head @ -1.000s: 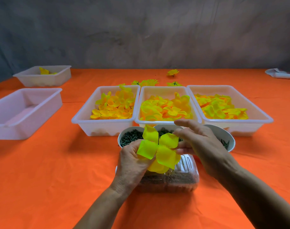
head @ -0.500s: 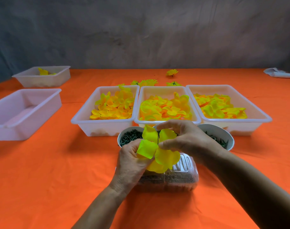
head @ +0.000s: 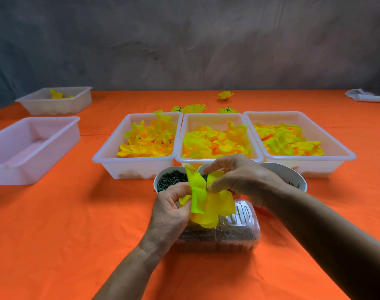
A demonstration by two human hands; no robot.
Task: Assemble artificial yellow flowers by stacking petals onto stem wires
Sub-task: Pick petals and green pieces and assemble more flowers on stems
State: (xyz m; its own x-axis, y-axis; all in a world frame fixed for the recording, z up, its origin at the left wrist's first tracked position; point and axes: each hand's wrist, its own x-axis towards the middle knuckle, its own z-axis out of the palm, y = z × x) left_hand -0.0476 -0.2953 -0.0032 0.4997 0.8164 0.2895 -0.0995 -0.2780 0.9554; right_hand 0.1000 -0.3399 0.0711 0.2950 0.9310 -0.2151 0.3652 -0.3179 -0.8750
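- The half-built flower (head: 207,201) is held above the clear plastic tub (head: 219,232) at the near middle of the counter (head: 55,234); its bright yellow petal layers are threaded on a thin dark stem wire (head: 207,180) that sticks up through their centre.
- Left hand (head: 170,215): its grip is clamped on the flower from the left and below, fingers curled into the petals.
- Right hand (head: 238,178): thumb and forefinger are pinched together at the wire, just above the petals.
- Handling, as a judgement: the petals look feather-light, soft and floppy — they will crease or slide off if squeezed at the edges, so the hold belongs at the centre hole, hard against the wire. The wire looks stiff but thin and slippery; a fingertip pinch close to the petals should steady it best.
- Count, behind the tub: three white trays in a row, each with loose petals — left tray (head: 111,156), middle tray (head: 215,118), right tray (head: 327,156).
- Between the tub and those trays: three small bowls, the left bowl (head: 169,180) full of dark green pieces, the other two largely hidden by the right hand.
- Far left of the tub: two more trays, the nearer one (head: 33,148) apparently bare, the farther one (head: 55,102) holding something yellow.
- Behind the three trays: a few finished flowers (head: 224,95) lie on the cloth — at least four, the exact number unclear.
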